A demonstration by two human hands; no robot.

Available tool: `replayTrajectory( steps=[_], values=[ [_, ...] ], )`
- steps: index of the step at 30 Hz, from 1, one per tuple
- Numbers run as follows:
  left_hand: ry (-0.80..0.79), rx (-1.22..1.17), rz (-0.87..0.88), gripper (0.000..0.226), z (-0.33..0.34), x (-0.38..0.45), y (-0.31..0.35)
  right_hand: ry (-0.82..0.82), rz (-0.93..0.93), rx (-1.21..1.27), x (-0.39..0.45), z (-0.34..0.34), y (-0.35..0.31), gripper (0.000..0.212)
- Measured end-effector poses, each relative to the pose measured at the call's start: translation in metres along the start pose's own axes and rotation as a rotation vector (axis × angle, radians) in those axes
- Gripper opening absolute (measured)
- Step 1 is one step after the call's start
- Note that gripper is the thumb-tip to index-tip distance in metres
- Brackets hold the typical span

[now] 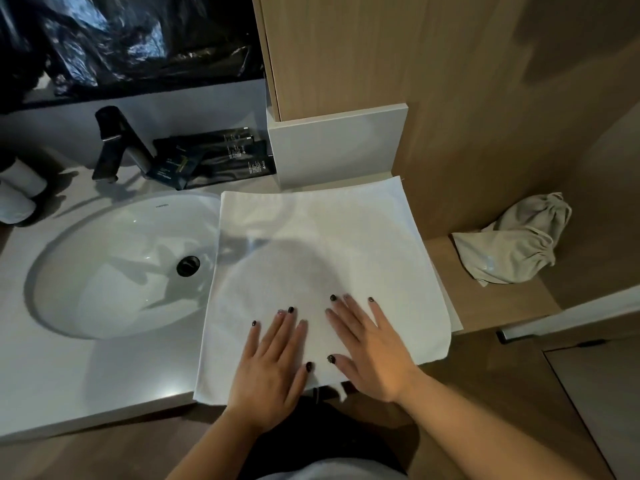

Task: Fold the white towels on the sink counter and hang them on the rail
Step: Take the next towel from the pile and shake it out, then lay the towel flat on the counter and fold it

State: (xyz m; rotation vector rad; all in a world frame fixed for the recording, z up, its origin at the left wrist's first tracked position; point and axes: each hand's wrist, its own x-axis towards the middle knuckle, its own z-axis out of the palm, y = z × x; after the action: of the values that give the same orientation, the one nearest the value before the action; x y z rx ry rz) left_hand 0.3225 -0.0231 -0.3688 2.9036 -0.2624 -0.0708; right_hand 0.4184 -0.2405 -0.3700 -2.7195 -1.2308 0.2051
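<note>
One white square terry towel (311, 244) lies spread flat on the pale stone sink counter (86, 375), directly right of the oval white ceramic sink basin (114, 268). Its left edge overlaps the basin rim; its near edge and right corner hang past the counter's front edge.

Both hands lie on the towel's near portion, right of the basin. The left hand (273, 368) is flat, fingers straight and spread, pressing the cloth and holding nothing. The right hand (370, 351) is likewise flat and spread, palm down, grasping nothing.

Risks, as judged:
- The overhanging near edge could drag the towel off the counter if the palms lift together — the unsupported cloth is the cause.
- The left edge over the basin could slip in and pick up moisture; whether the bowl is wet cannot be told.
- A fold started from a skewed corner would leave uneven edges.
- No rail is in view, so the hanging step cannot be assessed.

Count:
- White towels spread on the counter: one.
- Hands: two.
- Basin: one, with one dark round drain (188, 266).
- Dark metal tap (114, 143): one, behind the basin.
- Dark toiletry sachets (214, 157) behind the basin, right of the tap — several, exact number unclear.
- Beige drawstring cloth bag (512, 240): one, on a wooden ledge well right of the basin.
</note>
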Motion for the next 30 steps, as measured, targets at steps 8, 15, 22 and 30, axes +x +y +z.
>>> replayTrajectory(
  steps=[8,15,22,30],
  values=[
    [-0.138,0.152,-0.090,0.114,-0.011,-0.029,-0.023,-0.155,0.171,-0.167,-0.045,-0.002,0.040,0.087],
    [-0.198,0.261,-0.191,0.112,-0.013,-0.030,-0.010,-0.139,-0.008,-0.119,-0.036,-0.009,-0.009,0.101],
    [-0.095,0.120,-0.071,0.080,-0.026,-0.051,-0.001,-0.251,-0.021,-0.236,-0.015,0.008,-0.062,0.096],
    [-0.019,-0.067,-0.088,0.057,-0.035,-0.061,-0.023,-0.210,-0.010,-0.185,-0.050,-0.009,-0.003,0.082]
  ],
)
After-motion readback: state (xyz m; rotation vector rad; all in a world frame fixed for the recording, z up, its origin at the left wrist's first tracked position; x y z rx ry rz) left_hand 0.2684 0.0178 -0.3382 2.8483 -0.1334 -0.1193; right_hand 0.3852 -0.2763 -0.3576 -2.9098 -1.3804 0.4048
